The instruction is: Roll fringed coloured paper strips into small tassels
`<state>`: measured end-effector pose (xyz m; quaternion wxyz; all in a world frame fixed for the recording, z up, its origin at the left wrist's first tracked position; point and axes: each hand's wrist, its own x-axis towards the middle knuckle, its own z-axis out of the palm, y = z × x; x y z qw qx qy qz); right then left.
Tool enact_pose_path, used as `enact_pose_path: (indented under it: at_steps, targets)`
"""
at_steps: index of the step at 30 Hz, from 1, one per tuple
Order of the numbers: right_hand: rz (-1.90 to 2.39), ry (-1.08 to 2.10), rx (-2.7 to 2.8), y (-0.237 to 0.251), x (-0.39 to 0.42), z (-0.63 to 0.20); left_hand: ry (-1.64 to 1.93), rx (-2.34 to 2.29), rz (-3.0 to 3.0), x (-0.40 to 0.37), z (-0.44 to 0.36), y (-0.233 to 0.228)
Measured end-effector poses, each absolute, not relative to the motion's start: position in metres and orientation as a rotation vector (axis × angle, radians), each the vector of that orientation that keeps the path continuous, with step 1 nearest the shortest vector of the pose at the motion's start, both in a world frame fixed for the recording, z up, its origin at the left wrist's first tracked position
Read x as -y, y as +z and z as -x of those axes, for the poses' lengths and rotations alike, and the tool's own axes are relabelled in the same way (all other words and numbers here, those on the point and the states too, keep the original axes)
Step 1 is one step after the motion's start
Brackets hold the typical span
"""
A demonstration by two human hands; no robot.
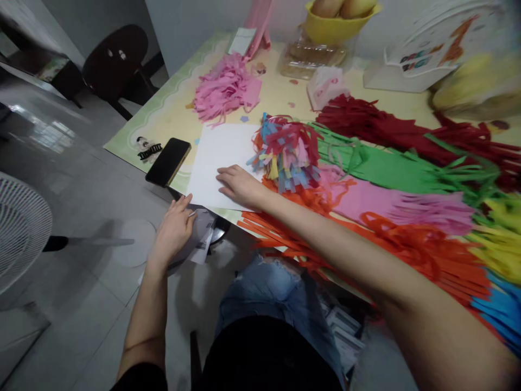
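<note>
One white sheet (224, 147) lies flat at the near corner of the counter (171, 115); take it as the clock's centre, twelve away from the person. The right hand (239, 184) rests on it toward five o'clock, palm down, fingers loosely spread and grasping nothing. The left hand (174, 224) is between seven and eight, fingertips at the sheet's near corner; whether they pinch it I cannot tell.

Judging by what shows, the fringing is well along: green paper (386, 167) and dark red paper (378, 127) toward three, and pink paper (366, 200) and orange paper (431, 244) toward four, all have slit ends. A multicoloured bunch (288, 155) looks already gathered, at three o'clock over the sheet's edge; a pink heap (227, 89) is at twelve. The sheet itself shows no fold or cut, so its part seems barely begun. A phone (169, 162) lies at nine.
</note>
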<state>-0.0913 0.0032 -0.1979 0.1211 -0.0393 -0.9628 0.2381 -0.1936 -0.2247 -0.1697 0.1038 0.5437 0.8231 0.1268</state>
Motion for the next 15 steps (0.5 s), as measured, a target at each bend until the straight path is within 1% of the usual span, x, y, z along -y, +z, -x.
enact_pose_path:
  at_steps: [3,6,9,15]
  targets:
    - [0.123,0.718,2.794,-0.201,-0.009,0.078,0.350,-2.353,-1.689,0.220,0.186,-0.158]
    - [0.226,0.791,2.729,-0.199,-0.010,0.077,0.385,-2.065,-1.795,0.209,0.180,-0.148]
    - [0.294,0.832,2.681,-0.194,-0.009,0.083,0.408,-1.871,-1.734,0.195,0.184,-0.148]
    - [0.274,0.871,2.682,-0.190,-0.005,0.093,0.486,-1.814,-1.602,0.185,0.197,-0.156]
